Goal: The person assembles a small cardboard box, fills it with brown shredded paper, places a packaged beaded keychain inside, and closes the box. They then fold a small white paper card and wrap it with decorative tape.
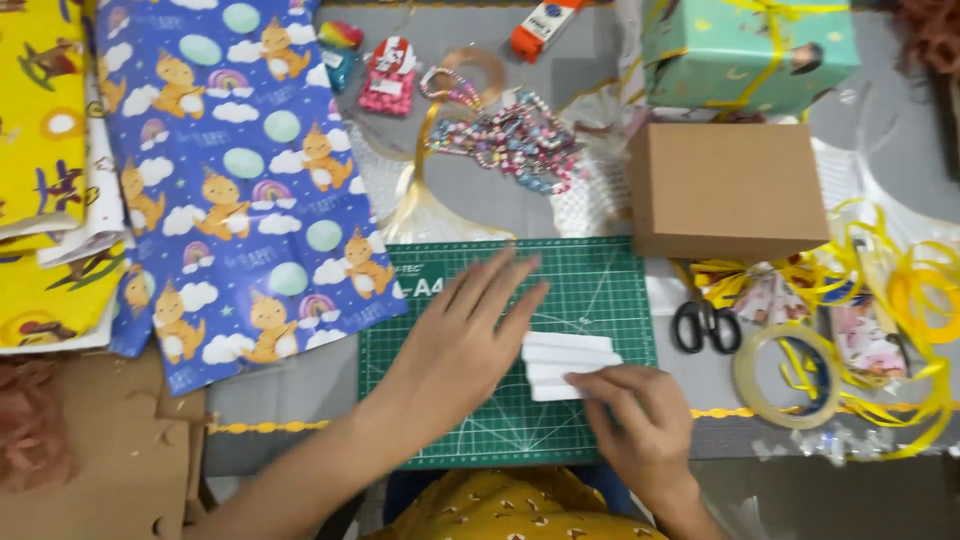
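A folded white paper piece (566, 364) was seen lying on the green cutting mat (600, 290), toward the mat's right side, near the person. The left hand (462, 345) was laid flat over the mat with fingers stretched open, its fingertips touching the left edge of the white paper, nothing gripped. The right hand (640, 420) was placed at the near right corner of the paper, fingers curled and pinched on that corner. A brown cardboard box (727, 188) was set just beyond the mat's far right corner. Black-handled scissors (705, 322) were laid right of the mat, with a clear tape roll (785, 375) just beside them and tangled yellow ribbon (905, 300) further right. Blue wrapping paper (240, 170) printed with orange cartoon animals was spread at the left, overlapping the mat's left edge, and yellow wrapping paper (40, 110) was noted at far left. A heap of beaded bracelets (510, 135) was seen on the grey counter (560, 205) beyond the mat, and a wrapped teal gift box (745, 50) at the far right.
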